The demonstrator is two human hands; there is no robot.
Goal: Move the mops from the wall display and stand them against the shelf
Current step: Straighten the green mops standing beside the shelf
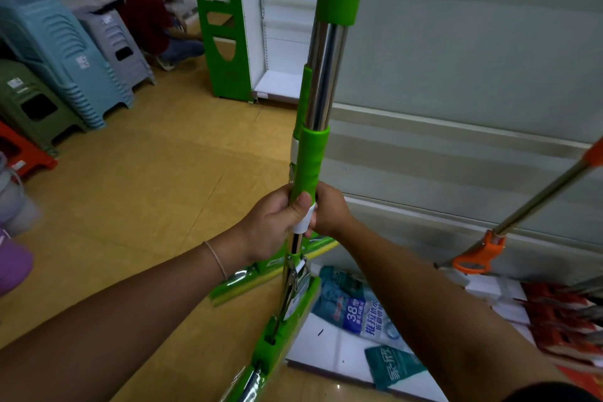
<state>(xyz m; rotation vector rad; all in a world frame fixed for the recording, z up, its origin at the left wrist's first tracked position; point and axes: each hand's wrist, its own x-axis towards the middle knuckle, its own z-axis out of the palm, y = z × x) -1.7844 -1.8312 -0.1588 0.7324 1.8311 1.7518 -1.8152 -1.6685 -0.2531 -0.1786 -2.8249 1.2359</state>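
A green mop [323, 75] with a chrome pole and green plastic sleeves stands upright in the middle of the view. My left hand [275, 222] and my right hand [328, 210] are both wrapped around its lower green sleeve and the white collar under it. Its green sponge head [293, 320] rests near the floor below my hands. A second green sponge mop head [261, 274] lies on the floor just behind it. To the right, an orange-handled mop [483, 251] leans against the pale wall panel [473, 75].
Stacked plastic stools [62, 52] in blue, grey, green and red line the left side. A green-and-white shelf unit [228, 26] stands at the back, with a person crouching beside it [153, 19]. Packaged mop refills [355, 303] lie on a low white ledge.
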